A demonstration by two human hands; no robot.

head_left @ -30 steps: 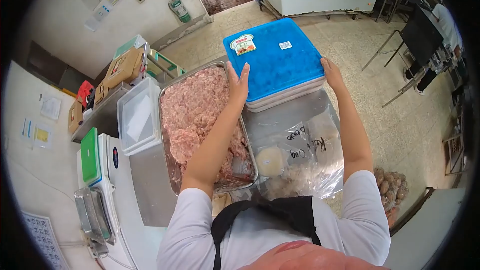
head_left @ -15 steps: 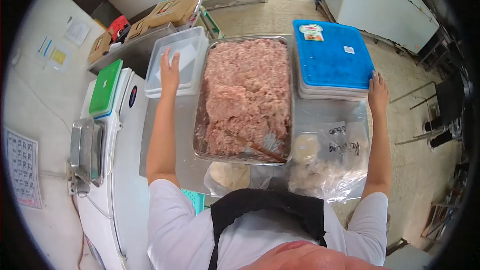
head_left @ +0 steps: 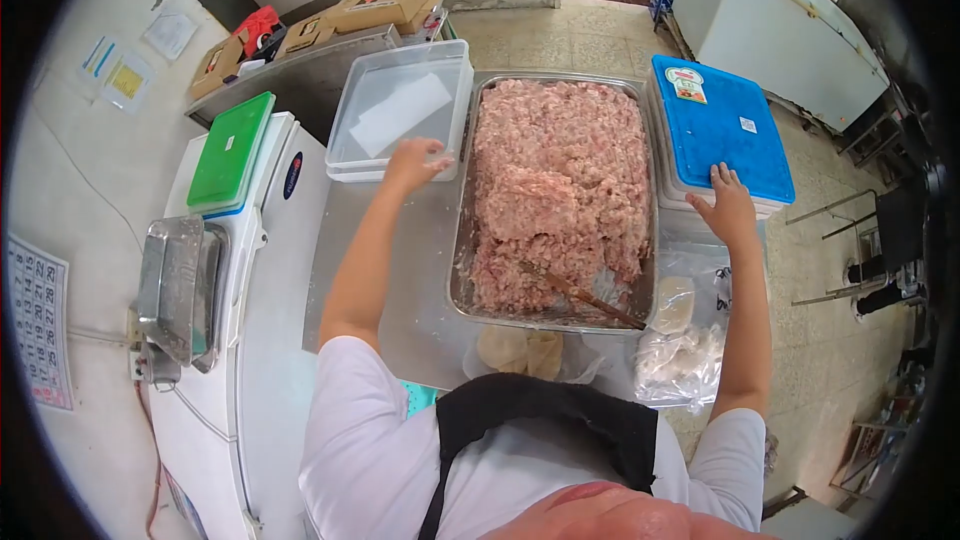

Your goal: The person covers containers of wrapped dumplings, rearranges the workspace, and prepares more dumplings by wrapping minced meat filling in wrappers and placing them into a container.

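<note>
A metal tray (head_left: 455, 290) full of ground meat (head_left: 560, 180) lies on the steel table, a wooden-handled tool (head_left: 590, 302) resting at its near end. Left of it sits a clear plastic container (head_left: 350, 155) with a white sheet (head_left: 402, 115) inside. My left hand (head_left: 415, 164), fingers apart and holding nothing, is at the container's near right corner. To the tray's right are stacked boxes with a blue lid (head_left: 725, 130). My right hand (head_left: 729, 203) lies with spread fingers on the lid's near edge.
Plastic bags with pale contents (head_left: 680, 355) lie near the right front. Another bag with round pale pieces (head_left: 520, 350) is below the tray. Cardboard boxes (head_left: 375, 5) stand at the back left. A green lid (head_left: 230, 152) rests on the white appliance (head_left: 290, 310). A white freezer (head_left: 770, 35) stands behind.
My left hand has left the blue-lidded stack and moved left to the clear container. My right hand has slid from the lid's right corner onto its near edge. The view has turned.
</note>
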